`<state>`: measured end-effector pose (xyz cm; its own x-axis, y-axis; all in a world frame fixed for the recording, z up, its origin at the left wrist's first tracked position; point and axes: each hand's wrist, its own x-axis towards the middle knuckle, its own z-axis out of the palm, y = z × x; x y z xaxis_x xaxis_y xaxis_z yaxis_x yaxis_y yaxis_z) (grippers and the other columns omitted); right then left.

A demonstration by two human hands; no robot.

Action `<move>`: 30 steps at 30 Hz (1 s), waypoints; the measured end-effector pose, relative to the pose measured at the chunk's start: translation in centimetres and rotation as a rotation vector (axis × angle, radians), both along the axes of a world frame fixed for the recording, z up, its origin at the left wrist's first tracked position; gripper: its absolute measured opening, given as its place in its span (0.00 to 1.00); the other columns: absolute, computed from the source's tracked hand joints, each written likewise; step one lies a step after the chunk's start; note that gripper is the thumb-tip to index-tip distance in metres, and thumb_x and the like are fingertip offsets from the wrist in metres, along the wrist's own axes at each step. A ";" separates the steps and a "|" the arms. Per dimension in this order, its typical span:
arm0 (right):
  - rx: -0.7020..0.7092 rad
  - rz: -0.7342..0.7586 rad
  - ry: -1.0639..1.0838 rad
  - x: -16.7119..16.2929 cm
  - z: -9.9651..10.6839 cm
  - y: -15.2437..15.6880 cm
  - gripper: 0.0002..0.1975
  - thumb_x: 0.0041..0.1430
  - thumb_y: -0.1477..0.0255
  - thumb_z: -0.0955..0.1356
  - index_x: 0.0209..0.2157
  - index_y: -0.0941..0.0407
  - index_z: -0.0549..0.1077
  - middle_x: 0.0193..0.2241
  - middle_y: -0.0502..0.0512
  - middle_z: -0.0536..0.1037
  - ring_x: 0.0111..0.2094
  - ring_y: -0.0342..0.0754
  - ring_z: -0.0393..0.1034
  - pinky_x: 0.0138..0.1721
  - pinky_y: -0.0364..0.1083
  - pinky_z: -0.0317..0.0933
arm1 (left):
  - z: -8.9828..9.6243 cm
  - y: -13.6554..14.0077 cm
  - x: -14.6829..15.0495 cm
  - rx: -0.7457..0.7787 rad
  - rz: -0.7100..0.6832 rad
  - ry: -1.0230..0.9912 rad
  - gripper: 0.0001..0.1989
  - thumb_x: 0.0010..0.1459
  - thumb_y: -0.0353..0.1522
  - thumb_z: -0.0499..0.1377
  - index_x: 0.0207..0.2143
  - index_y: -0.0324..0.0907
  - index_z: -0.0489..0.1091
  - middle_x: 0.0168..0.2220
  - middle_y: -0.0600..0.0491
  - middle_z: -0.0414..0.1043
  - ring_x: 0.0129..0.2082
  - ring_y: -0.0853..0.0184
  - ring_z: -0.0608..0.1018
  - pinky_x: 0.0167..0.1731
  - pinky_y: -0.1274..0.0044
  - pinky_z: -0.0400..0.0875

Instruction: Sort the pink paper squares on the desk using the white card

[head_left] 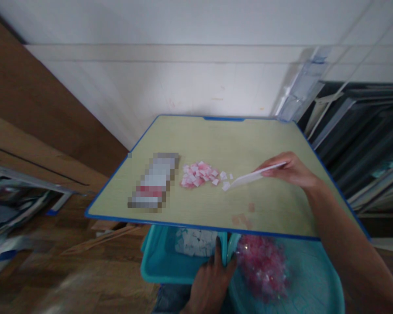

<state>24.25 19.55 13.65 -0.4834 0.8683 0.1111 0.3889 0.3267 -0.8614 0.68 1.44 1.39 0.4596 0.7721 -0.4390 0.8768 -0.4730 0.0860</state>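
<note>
My right hand [290, 170] grips a thin white card [255, 175] between thumb and fingers, tilted with its lower edge close to the table. Beside that edge lie a few loose small paper squares [226, 186]. Left of them is a pile of pink and white paper squares [199, 174]. Below the table, my left hand [211, 279] holds the right rim of a turquoise bin [170, 275], fingers on the inside and thumb toward the basin. White square pieces [198, 242] lie in this bin. A round turquoise basin [327, 274] holds a clear bag of pink pieces [263, 266].
The low yellow-green table [249, 139] has a blue edge and stands against a white wall [183, 83]. A pixelated flat item [153, 181] lies on its left. Behind its right corner stands a clear plastic container [301, 91]. Dark flat panels [363, 117] lean at the right.
</note>
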 end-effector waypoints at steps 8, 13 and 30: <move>0.008 0.030 -0.006 -0.2 0.0 -0.1 0.10 0.44 0.69 0.69 0.30 0.59 0.76 0.28 0.54 0.78 0.28 0.45 0.70 0.28 0.42 0.61 | 0.2 -0.1 0.1 0.032 -0.001 0.005 0.24 0.56 0.26 0.44 0.53 0.56 0.51 0.56 0.36 0.50 0.33 0.64 0.75 0.28 0.72 0.71; -0.020 0.114 -0.037 -0.1 0.0 -0.1 0.11 0.45 0.69 0.68 0.31 0.61 0.75 0.28 0.57 0.77 0.28 0.47 0.70 0.29 0.43 0.61 | 0.2 -0.1 0.1 0.055 -0.005 0.011 0.24 0.56 0.26 0.45 0.53 0.55 0.51 0.56 0.34 0.50 0.32 0.63 0.75 0.27 0.73 0.71; 0.025 0.104 -0.060 -0.3 0.2 -0.2 0.11 0.46 0.68 0.67 0.31 0.58 0.75 0.29 0.55 0.78 0.30 0.48 0.71 0.28 0.43 0.62 | -0.6 -0.2 0.0 0.071 -0.003 -0.036 0.22 0.56 0.28 0.44 0.52 0.55 0.53 0.56 0.32 0.48 0.31 0.62 0.76 0.26 0.72 0.71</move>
